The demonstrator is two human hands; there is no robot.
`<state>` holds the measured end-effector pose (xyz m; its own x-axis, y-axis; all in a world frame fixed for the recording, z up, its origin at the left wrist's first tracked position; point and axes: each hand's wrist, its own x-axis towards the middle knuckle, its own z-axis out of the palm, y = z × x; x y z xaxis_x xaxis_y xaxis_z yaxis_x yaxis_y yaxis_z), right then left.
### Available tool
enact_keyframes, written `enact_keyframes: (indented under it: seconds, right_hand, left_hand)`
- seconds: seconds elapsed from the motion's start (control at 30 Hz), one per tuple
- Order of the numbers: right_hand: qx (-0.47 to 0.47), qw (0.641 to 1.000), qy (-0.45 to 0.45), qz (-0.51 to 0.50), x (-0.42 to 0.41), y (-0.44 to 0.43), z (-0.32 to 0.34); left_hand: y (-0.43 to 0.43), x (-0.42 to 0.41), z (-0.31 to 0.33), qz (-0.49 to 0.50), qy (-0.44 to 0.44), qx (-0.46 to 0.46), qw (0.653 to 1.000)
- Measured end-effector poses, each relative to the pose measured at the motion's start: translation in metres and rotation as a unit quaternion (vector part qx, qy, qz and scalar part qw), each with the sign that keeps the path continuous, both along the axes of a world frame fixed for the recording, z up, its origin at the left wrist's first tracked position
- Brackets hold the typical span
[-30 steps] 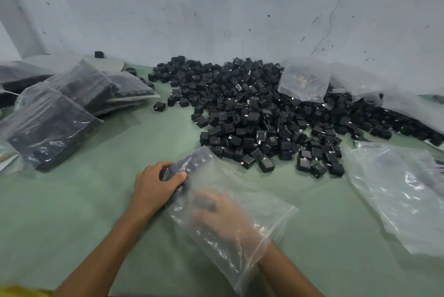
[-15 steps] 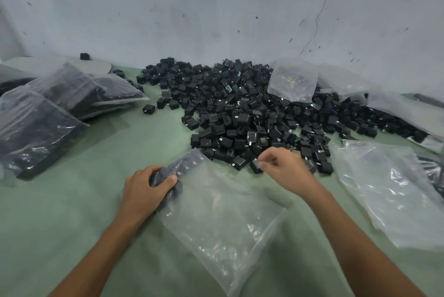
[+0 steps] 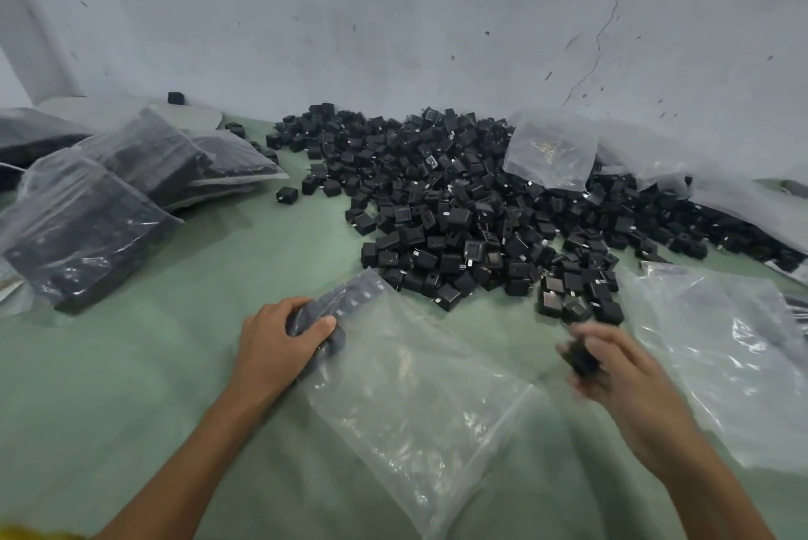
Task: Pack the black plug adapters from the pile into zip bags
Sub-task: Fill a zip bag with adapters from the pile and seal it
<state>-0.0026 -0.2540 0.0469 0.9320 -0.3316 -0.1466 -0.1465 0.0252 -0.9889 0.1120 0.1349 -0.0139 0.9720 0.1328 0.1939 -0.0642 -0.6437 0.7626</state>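
A large pile of black plug adapters [image 3: 472, 207] covers the green table top from the middle to the far right. A clear zip bag [image 3: 411, 391] lies flat in front of me, with several adapters in its far left corner. My left hand [image 3: 275, 347] grips that filled corner of the bag through the plastic. My right hand [image 3: 612, 369], blurred by motion, holds a black adapter [image 3: 579, 358] in its curled fingers, to the right of the bag's mouth and just below the pile's near edge.
Filled zip bags of adapters [image 3: 100, 211] are stacked at the left. Empty clear bags [image 3: 734, 347] lie at the right, and another clear bag [image 3: 551, 150] rests on the pile by the white wall. A single adapter [image 3: 287, 194] sits apart, left of the pile.
My right hand came out of the bag, reached the pile's near edge, and has now drawn back toward me holding an adapter. My left hand has kept its grip on the bag's corner.
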Motion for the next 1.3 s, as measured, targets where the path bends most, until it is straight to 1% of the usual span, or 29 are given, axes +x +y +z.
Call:
enact_keyframes:
  seconds: [0.07,0.13,0.2,0.27,0.4,0.5,0.57,0.63,0.67,0.7,0.73,0.77,0.8,0.83,0.87,0.9,0.93,1.0,1.07,1.13,1.2,1.3]
  right_hand:
    - [0.065,0.995,0.048,0.053,-0.049,-0.004,0.005]
    - [0.147,0.976,0.102,0.125,-0.084,0.004,0.003]
    - [0.227,0.949,0.131,0.176,-0.095,0.022,-0.003]
    - [0.281,0.931,0.126,0.197,-0.085,0.056,-0.007]
    - [0.31,0.934,0.102,0.147,-0.04,0.122,-0.02]
    - [0.389,0.909,0.088,0.116,-0.004,0.156,-0.026]
    - [0.397,0.909,0.075,0.105,0.022,0.175,-0.032]
    - [0.375,0.92,0.06,0.095,0.048,0.193,-0.035]
    - [0.353,0.928,0.051,0.105,0.058,0.201,-0.037]
    - [0.31,0.942,0.042,0.124,0.067,0.207,-0.039]
    - [0.238,0.96,0.028,0.146,0.073,0.211,-0.04]
    - [0.137,0.977,0.011,0.165,0.079,0.213,-0.041]
    - [0.014,0.984,-0.014,0.177,0.083,0.214,-0.043]
    - [-0.102,0.976,-0.049,0.185,0.087,0.214,-0.045]
    - [-0.176,0.964,-0.075,0.187,0.09,0.215,-0.047]
    - [-0.209,0.955,-0.091,0.192,0.091,0.214,-0.049]
    - [-0.216,0.95,-0.103,0.198,0.09,0.213,-0.052]
    - [-0.206,0.951,-0.109,0.203,0.09,0.212,-0.056]
    - [-0.226,0.95,-0.092,0.196,0.094,0.213,-0.059]
    - [-0.279,0.94,-0.069,0.186,0.1,0.215,-0.06]
    - [-0.307,0.932,-0.059,0.184,0.104,0.216,-0.062]
    - [-0.329,0.917,-0.122,0.187,0.1,0.211,-0.063]
  left_hand:
    - [-0.001,0.0,-0.001,0.001,0.0,0.0,1.0]
    - [-0.002,0.0,-0.001,0.001,-0.003,0.001,1.0]
    - [-0.002,0.0,-0.001,0.0,-0.003,0.006,1.0]
    - [-0.002,-0.002,0.0,-0.002,0.002,0.007,1.0]
    - [-0.001,-0.003,0.002,-0.006,0.012,0.008,1.0]
    - [-0.001,-0.005,0.004,-0.008,0.022,0.009,1.0]
    - [-0.002,-0.005,0.006,-0.013,0.014,0.009,1.0]
    - [-0.002,-0.006,0.009,-0.014,0.009,0.011,1.0]
    - [-0.002,-0.006,0.01,-0.014,0.008,0.011,1.0]
    - [-0.001,-0.006,0.009,-0.014,0.008,0.013,1.0]
    - [-0.001,-0.006,0.009,-0.016,0.008,0.015,1.0]
    - [-0.001,-0.006,0.009,-0.018,0.008,0.016,1.0]
    - [-0.001,-0.006,0.008,-0.018,0.008,0.017,1.0]
    - [-0.001,-0.006,0.008,-0.017,0.009,0.016,1.0]
    - [-0.001,-0.005,0.009,-0.016,0.011,0.015,1.0]
    - [-0.001,-0.005,0.009,-0.015,0.014,0.015,1.0]
    - [-0.001,-0.005,0.009,-0.015,0.018,0.015,1.0]
    - [0.0,-0.005,0.008,-0.016,0.021,0.014,1.0]
    - [0.0,-0.005,0.008,-0.013,0.017,0.009,1.0]
    - [0.0,-0.006,0.008,-0.015,0.019,0.008,1.0]
    - [0.0,-0.006,0.008,-0.018,0.027,0.011,0.999]
    - [0.0,-0.005,0.009,-0.022,0.024,0.016,0.999]
